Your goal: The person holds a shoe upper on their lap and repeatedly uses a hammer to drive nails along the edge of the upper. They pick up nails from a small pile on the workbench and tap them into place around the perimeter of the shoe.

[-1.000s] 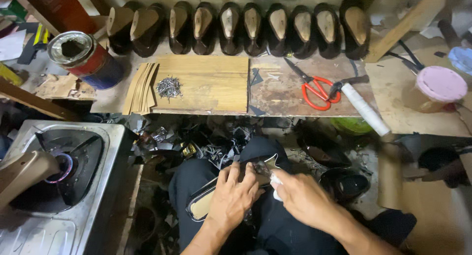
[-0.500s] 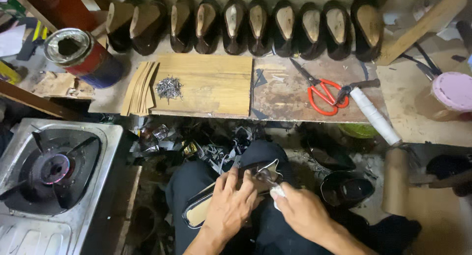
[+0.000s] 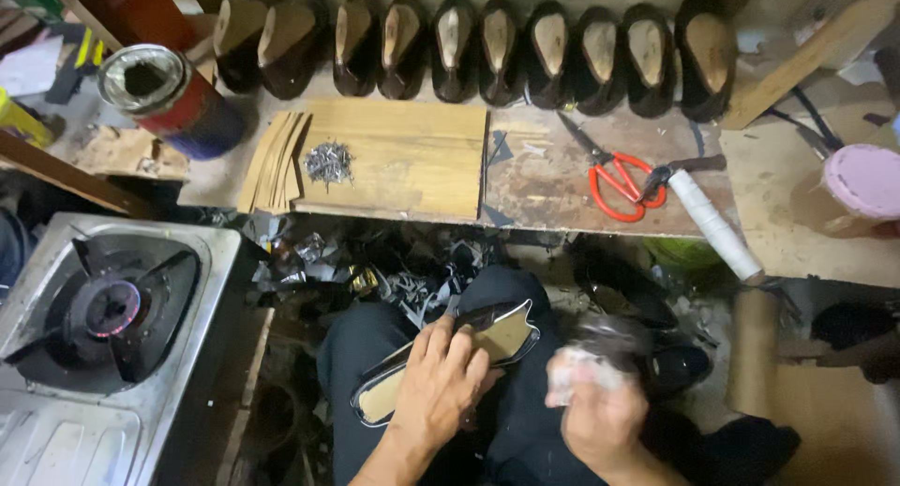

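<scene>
Head view looks down on our lap, where a shoe (image 3: 450, 359) lies sole-up across dark trousers, its tan insole showing at both ends. Our left hand (image 3: 441, 388) lies flat over the middle of it, fingers spread and pressing it down. Our right hand (image 3: 595, 411) is just to the right of the shoe, apart from it and blurred; it seems curled around something pale, perhaps a cloth (image 3: 572, 373), though we cannot tell for sure.

Ahead of us runs a low bench (image 3: 534, 181) with a row of dark shoes on lasts (image 3: 506, 50) standing along its far edge. On the bench lies a wooden board (image 3: 412, 158) with a small pile of nails (image 3: 328, 161) near its left side. Red scissors (image 3: 614, 172) lie to the right of the board, and a hammer (image 3: 708, 214) with a white handle lies just beside them. A tin (image 3: 169, 97) stands at the left end, and a gas burner (image 3: 112, 308) sits to the left of our knees
</scene>
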Available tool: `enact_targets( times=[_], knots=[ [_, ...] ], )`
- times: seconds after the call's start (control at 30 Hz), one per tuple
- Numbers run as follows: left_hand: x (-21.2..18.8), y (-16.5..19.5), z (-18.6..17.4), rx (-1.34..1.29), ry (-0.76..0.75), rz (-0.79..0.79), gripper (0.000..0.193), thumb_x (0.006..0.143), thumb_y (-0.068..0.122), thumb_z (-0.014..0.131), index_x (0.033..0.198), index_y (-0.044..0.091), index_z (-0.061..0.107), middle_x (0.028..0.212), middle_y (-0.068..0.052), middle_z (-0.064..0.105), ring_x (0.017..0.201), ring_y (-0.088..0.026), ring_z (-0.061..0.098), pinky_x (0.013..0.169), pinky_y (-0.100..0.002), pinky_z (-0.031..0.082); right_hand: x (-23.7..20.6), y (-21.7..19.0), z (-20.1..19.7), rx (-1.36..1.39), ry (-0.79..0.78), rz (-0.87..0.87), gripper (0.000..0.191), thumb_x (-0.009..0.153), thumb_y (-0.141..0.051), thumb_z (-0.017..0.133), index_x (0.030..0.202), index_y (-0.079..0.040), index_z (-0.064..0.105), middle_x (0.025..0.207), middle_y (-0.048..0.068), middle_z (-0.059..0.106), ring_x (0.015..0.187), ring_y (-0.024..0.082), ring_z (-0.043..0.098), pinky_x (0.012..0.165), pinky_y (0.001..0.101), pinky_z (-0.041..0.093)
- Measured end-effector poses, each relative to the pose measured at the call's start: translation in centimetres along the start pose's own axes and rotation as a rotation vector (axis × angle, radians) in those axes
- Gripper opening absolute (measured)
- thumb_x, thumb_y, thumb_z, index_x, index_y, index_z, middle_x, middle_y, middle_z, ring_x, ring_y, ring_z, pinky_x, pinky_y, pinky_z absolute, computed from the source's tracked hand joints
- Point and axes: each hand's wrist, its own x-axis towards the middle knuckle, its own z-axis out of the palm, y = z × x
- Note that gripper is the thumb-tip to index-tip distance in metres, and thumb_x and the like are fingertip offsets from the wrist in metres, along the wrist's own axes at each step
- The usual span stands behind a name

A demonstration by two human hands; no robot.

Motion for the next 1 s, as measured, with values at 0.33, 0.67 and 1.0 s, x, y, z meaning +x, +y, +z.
enact_targets(
  times=[0.33, 0.67, 1.0],
  knots=[
    [2.6, 4.1, -3.1, -0.140, -0.356, -0.348, 0.053, 0.090, 0.030, 0.072, 0.134, 0.004, 0.057, 0.109, -0.019, 0.062, 0.104, -0.038, 0.060, 0.087, -0.051, 0.046, -2.3, 1.7, -3.8, -0.123, -0.306, 0.641, 0.036, 0.095, -0.030, 0.059, 0.099, 0.003, 0.073, 0.061, 0.008, 0.063, 0.042, 0.013, 0.055, 0.040, 0.0288, 0.045],
    [-1.4, 0.8, -10.9, -0.806, 0.517, -0.758, 0.039, 0.087, 0.019, 0.075, 0.118, 0.001, 0.061, 0.109, -0.012, 0.070, 0.099, -0.021, 0.068, 0.088, -0.033, 0.054, -4.0, -3.5, -1.5, 0.059, -0.453, 0.833, 0.044, 0.092, -0.024, 0.058, 0.130, -0.005, 0.067, 0.061, 0.007, 0.058, 0.041, 0.014, 0.052, 0.038, 0.0279, 0.041],
    [-14.2, 0.5, -6.3, -0.699, 0.358, -0.790, 0.033, 0.087, 0.006, 0.074, 0.117, -0.003, 0.066, 0.120, -0.019, 0.070, 0.107, -0.025, 0.072, 0.090, -0.031, 0.055, -11.1, -1.8, 5.5, 0.003, -0.863, 0.810, 0.028, 0.095, -0.017, 0.059, 0.115, 0.001, 0.070, 0.090, 0.008, 0.076, 0.076, 0.011, 0.073, 0.057, 0.0278, 0.054]
  ],
)
